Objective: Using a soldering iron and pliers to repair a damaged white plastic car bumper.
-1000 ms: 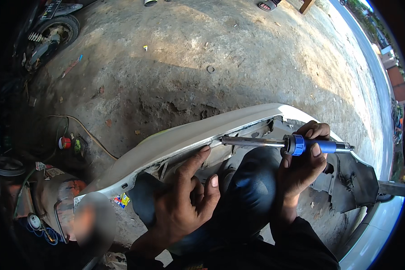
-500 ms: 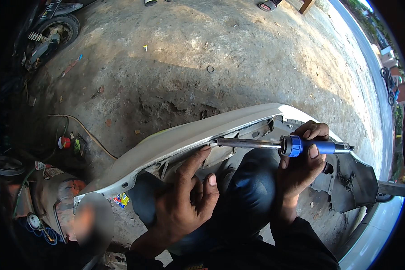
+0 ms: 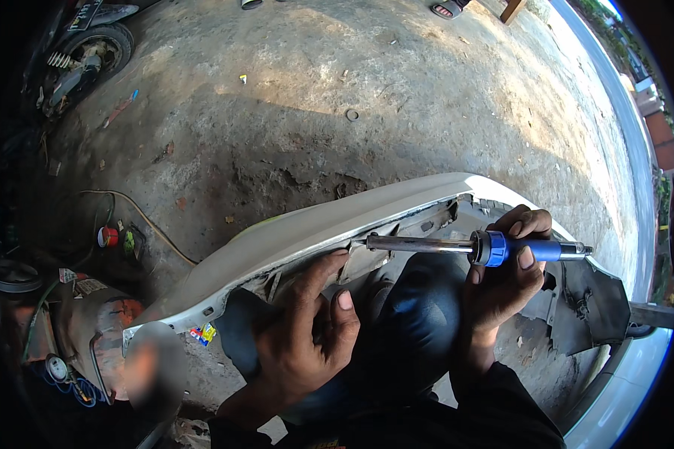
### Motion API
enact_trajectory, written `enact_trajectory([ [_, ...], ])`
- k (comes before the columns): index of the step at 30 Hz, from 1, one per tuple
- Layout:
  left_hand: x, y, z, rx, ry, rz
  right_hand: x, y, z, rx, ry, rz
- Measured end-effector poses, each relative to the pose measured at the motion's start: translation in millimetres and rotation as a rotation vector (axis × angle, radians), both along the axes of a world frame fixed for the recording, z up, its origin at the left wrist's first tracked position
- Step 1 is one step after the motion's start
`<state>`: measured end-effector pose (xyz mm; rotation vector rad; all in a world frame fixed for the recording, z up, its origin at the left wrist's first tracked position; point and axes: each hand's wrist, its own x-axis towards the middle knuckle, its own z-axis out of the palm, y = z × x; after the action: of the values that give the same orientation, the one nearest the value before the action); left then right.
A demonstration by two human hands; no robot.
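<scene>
My right hand [image 3: 511,273] is closed around the blue handle of a soldering iron [image 3: 427,245]. The iron lies nearly level, its metal barrel pointing left and its tip close to the inner edge of a white car bumper [image 3: 329,204]. Whether the tip touches the plastic I cannot tell. Just left of the tip, the stretched index finger of my left hand [image 3: 307,337] rests at the same edge. The left thumb stands apart from it, the other fingers are curled, and nothing shows in that hand. The bumper lies across my knees, hollow side toward me.
An orange-brown tank [image 3: 101,322] with a pressure gauge [image 3: 56,367] stands at left. A hose [image 3: 146,217] runs over the ground beside a small red can [image 3: 108,237]. A motorbike wheel [image 3: 97,56] is at far left. Torn black plastic [image 3: 580,307] hangs at the bumper's right end.
The soldering iron and my right hand have shifted slightly right and down. My left hand has moved a little left, its index finger still at the bumper's edge.
</scene>
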<state>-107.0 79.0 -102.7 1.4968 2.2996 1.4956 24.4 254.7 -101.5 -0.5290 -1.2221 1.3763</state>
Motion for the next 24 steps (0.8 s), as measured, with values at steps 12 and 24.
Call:
enact_trajectory([
  [12,-5.6,-9.9,-1.5,0.153,0.069,0.008,-0.8,0.0,-3.5,0.039,-0.008,-0.015],
  [24,-13.3,-30.3,28.5,0.127,0.577,0.080,-0.7,1.1,-2.1,0.049,-0.022,0.000],
])
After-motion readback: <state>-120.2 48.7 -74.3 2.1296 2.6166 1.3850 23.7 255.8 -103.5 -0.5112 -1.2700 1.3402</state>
